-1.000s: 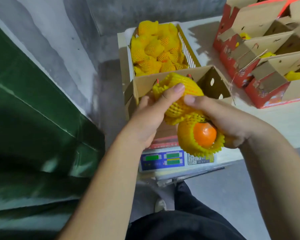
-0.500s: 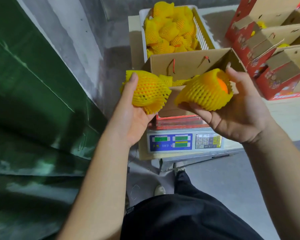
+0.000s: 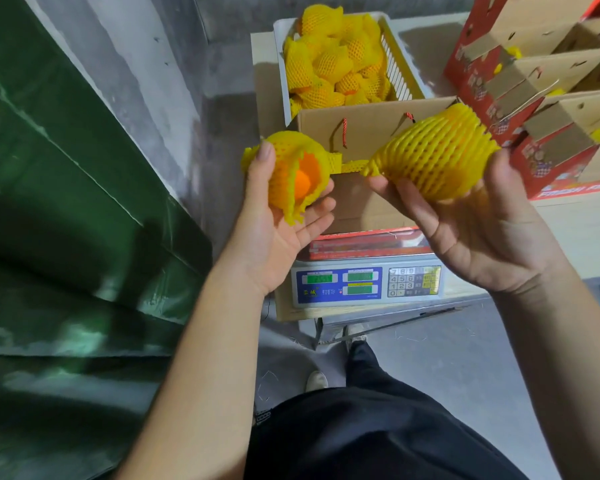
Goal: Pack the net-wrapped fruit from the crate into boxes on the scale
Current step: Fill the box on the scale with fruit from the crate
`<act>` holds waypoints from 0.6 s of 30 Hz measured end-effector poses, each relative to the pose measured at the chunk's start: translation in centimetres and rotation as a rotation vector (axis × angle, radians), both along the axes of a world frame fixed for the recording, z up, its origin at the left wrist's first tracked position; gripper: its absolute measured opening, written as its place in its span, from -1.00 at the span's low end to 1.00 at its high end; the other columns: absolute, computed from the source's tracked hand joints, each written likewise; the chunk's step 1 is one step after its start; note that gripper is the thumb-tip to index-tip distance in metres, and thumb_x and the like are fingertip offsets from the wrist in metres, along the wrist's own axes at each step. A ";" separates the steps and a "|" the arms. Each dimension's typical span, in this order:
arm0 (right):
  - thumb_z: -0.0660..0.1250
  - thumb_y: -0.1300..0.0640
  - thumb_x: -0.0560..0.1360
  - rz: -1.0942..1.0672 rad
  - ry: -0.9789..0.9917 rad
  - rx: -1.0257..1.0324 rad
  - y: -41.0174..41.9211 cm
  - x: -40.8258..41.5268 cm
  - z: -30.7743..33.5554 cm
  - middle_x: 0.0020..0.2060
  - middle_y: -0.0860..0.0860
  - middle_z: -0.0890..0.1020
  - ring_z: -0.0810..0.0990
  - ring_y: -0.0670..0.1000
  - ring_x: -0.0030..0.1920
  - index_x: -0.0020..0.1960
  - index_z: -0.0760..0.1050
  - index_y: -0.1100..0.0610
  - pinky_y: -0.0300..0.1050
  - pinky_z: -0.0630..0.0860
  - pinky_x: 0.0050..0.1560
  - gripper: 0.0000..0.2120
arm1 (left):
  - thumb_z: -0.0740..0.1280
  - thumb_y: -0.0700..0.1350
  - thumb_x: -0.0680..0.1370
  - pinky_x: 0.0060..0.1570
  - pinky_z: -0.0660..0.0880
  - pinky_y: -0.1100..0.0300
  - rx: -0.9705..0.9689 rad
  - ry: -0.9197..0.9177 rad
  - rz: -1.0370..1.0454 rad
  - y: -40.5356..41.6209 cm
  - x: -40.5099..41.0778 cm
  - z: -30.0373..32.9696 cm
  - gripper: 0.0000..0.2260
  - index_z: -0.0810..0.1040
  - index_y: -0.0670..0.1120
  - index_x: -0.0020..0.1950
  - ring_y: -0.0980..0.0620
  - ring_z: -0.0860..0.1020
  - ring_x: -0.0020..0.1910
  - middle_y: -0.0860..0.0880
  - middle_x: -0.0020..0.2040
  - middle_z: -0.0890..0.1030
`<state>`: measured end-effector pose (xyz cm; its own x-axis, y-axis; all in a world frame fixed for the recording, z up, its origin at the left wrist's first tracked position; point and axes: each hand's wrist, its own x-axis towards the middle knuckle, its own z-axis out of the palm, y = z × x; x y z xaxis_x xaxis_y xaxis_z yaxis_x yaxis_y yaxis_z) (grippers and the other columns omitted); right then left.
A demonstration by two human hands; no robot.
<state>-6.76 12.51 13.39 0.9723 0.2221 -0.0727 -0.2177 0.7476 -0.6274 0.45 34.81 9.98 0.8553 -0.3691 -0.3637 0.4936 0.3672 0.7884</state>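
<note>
Net-wrapped fruit sat in both hands at mid-frame, above the open box on the scale. Far left of the frame lay a green tarpaulin [image 3: 66, 202] against a grey wall. Next came the left hand [image 3: 278, 216], palm up, thumb and fingers curled round one fruit [image 3: 297, 174] whose yellow foam net gaped so that orange skin showed through. Behind it, at upper centre, the white crate [image 3: 400, 64] was heaped with more netted fruit. Below that stood the cardboard box [image 3: 364, 129], flaps up, on the scale [image 3: 368, 284]; a few yellow nets seemed to lie inside, though the near wall hid most of the interior. Further right, the right hand [image 3: 478, 230] cradled a second fruit [image 3: 437, 154] from beneath, fingers wrapped under it, its net fully closed. At the upper right edge stood red printed boxes [image 3: 534, 98] already holding fruit.

To do the step well, I judge the gaping net should be tugged back over the fruit before it goes in, and each piece lowered into the box rather than dropped, set snug beside what is already there, so the reading settles
</note>
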 end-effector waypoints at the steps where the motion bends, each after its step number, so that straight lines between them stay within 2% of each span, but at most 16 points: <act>1: 0.65 0.04 0.35 -0.027 0.016 -0.045 -0.1 0.0 -0.1 0.38 0.26 0.54 0.53 0.26 0.41 0.40 0.49 0.22 -0.21 0.56 0.27 -0.29 | 0.39 0.43 0.34 0.24 0.63 -0.05 -0.017 0.005 0.003 -0.1 0.1 0.0 -0.15 0.51 -0.08 0.48 -0.10 0.70 0.20 -0.13 0.25 0.70; 3: 0.43 0.08 0.55 -0.096 0.066 -0.182 -0.3 0.0 -0.4 0.28 0.20 0.63 0.63 0.18 0.31 0.31 0.55 0.19 -0.23 0.64 0.10 -0.62 | 0.45 0.36 0.36 0.35 0.55 -0.13 -0.059 0.017 0.016 -0.3 0.4 0.0 -0.15 0.43 -0.03 0.56 -0.15 0.65 0.31 -0.14 0.38 0.63; 5: 0.23 -0.06 0.58 -0.118 0.113 -0.289 -0.2 0.1 -0.5 0.31 0.16 0.63 0.64 0.16 0.29 0.35 0.54 0.10 -0.14 0.66 0.08 -0.58 | 0.46 0.28 0.42 0.32 0.58 -0.11 -0.093 0.012 0.025 -0.7 0.6 -0.1 -0.26 0.46 -0.03 0.52 -0.14 0.65 0.30 -0.14 0.36 0.64; 7: 0.17 -0.20 0.58 -0.097 0.118 -0.312 -0.2 0.1 -0.7 0.33 0.16 0.62 0.61 0.23 0.33 0.35 0.55 0.03 0.03 0.63 0.22 -0.53 | 0.49 0.25 0.41 0.15 0.65 -0.03 -0.108 0.030 0.036 -0.9 0.7 -0.3 -0.34 0.55 -0.05 0.43 -0.11 0.69 0.21 -0.14 0.27 0.70; 9: 0.17 -0.25 0.57 -0.102 0.127 -0.325 -0.2 0.4 -0.9 0.29 0.12 0.64 0.57 0.28 0.36 0.33 0.57 0.00 0.17 0.52 0.34 -0.50 | 0.52 0.27 0.36 0.08 0.65 -0.01 -0.101 0.054 0.044 -0.9 0.9 -0.6 -0.28 0.56 -0.05 0.43 -0.08 0.71 0.15 -0.14 0.26 0.69; 11: 0.19 -0.21 0.56 -0.138 0.123 -0.301 -0.3 0.7 -1.1 0.26 0.11 0.64 0.56 0.22 0.38 0.35 0.54 0.03 0.20 0.49 0.38 -0.51 | 0.53 0.29 0.33 0.06 0.65 -0.01 -0.084 0.053 0.045 -0.8 1.1 -0.7 -0.20 0.53 -0.07 0.48 -0.06 0.73 0.09 -0.17 0.29 0.67; 13: 0.22 -0.15 0.57 -0.184 0.089 -0.253 -0.3 0.9 -0.9 0.18 0.08 0.64 0.62 0.10 0.27 0.33 0.54 0.04 0.09 0.56 0.31 -0.57 | 0.54 0.29 0.32 0.06 0.65 -0.01 -0.089 0.063 0.044 -0.7 1.3 -0.7 -0.17 0.53 -0.11 0.48 -0.07 0.73 0.06 -0.20 0.28 0.67; 15: 0.24 -0.09 0.59 -0.254 0.038 -0.272 -0.4 1.5 -0.3 0.14 0.02 0.66 0.66 0.00 0.14 0.23 0.61 -0.03 -0.06 0.62 0.13 -0.70 | 0.56 0.26 0.33 0.06 0.66 -0.01 -0.095 0.086 0.044 -0.4 1.5 -0.6 -0.21 0.55 -0.11 0.45 -0.10 0.73 0.09 -0.21 0.29 0.67; 17: 0.32 0.00 0.58 -0.405 -0.049 -0.446 -1.0 2.9 0.3 0.12 0.01 0.68 0.68 0.01 0.13 0.18 0.62 -0.04 -0.07 0.65 0.05 -0.79 | 0.55 0.24 0.39 0.05 0.66 -0.01 -0.075 0.102 0.045 -0.4 1.6 -0.5 -0.32 0.58 -0.09 0.40 -0.13 0.73 0.13 -0.20 0.27 0.68; 18: 0.40 0.05 0.54 -0.547 -0.104 -0.638 -1.5 3.8 0.5 0.09 0.00 0.68 0.68 0.03 0.13 0.20 0.58 -0.02 0.00 0.67 0.04 -0.76 | 0.55 0.22 0.43 0.04 0.67 -0.01 -0.062 0.113 0.053 -0.4 1.6 -0.4 -0.38 0.59 -0.07 0.38 -0.14 0.72 0.14 -0.19 0.26 0.69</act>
